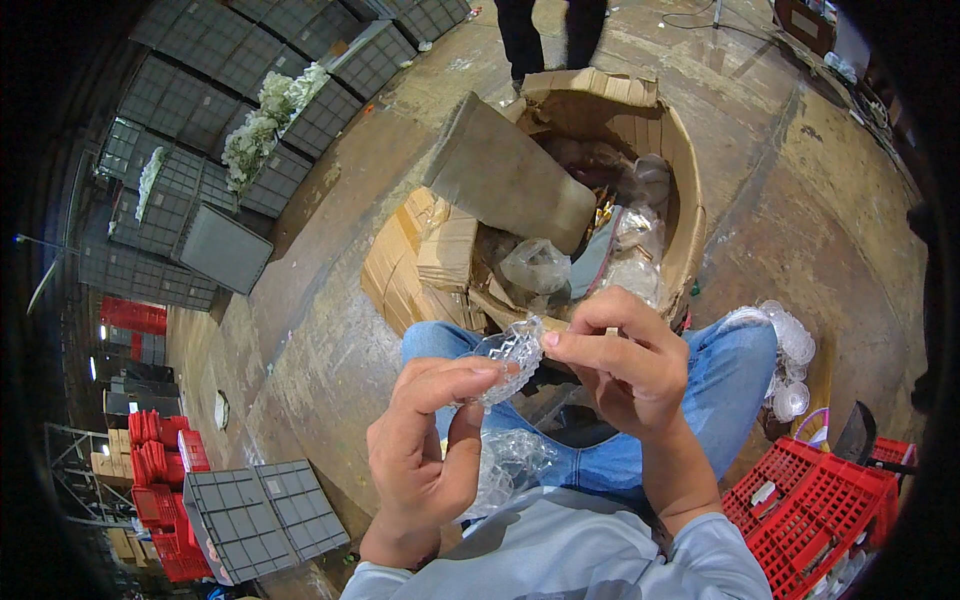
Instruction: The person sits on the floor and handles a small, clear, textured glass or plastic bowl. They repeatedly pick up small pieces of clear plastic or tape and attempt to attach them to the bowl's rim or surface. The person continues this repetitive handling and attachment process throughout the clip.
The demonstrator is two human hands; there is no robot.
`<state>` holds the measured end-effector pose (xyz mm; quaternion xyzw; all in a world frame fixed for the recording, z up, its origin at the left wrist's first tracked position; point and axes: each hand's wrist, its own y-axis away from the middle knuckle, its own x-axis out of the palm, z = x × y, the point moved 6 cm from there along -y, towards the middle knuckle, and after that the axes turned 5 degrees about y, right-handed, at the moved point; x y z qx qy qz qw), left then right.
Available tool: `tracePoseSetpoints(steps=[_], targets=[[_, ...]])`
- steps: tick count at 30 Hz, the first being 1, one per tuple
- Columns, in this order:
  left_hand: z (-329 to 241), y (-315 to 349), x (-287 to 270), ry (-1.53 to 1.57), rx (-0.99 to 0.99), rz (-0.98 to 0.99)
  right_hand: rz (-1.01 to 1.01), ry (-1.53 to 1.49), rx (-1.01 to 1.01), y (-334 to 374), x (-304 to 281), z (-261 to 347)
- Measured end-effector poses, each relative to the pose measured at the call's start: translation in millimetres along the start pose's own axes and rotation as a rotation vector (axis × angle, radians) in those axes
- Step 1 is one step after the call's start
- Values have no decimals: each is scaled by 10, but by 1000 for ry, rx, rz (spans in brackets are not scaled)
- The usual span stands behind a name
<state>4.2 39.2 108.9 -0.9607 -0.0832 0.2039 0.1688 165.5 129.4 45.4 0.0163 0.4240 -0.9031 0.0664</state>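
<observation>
A small clear dish with a ridged, scalloped pattern (516, 356) is held up in front of my lap. My left hand (425, 430) grips it from the left, thumb below and fingers above. At its right edge, my right hand (630, 365) pinches the rim between thumb and forefinger. Whether it is glass or plastic I cannot tell. More clear patterned pieces (508, 462) lie in my lap, partly hidden by my left hand. Beside my right knee sits a pile of similar clear pieces (790, 340).
A torn cardboard box (688, 180) beyond my knees holds clear plastic scraps and a tilted grey bin (500, 165). Another person's legs (550, 40) stand behind it. A red crate (800, 505) lies at right. Grey crates (265, 515) and red crates (155, 470) stand left.
</observation>
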Motion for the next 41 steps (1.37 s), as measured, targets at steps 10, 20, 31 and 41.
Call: tracePoseSetpoints(steps=[10,20,31,41], targets=[[13,-1,6,36,-98,3,19,49,-37,7,-16,3],[33,5,-23,81,-167,23,18,-23,-25,15,0,0],[70,44,-58,105,-155,-18,26,-86,92,4,73,-52],[130,-6,-72,-137,34,95,-28,103,-89,40,142,-81]])
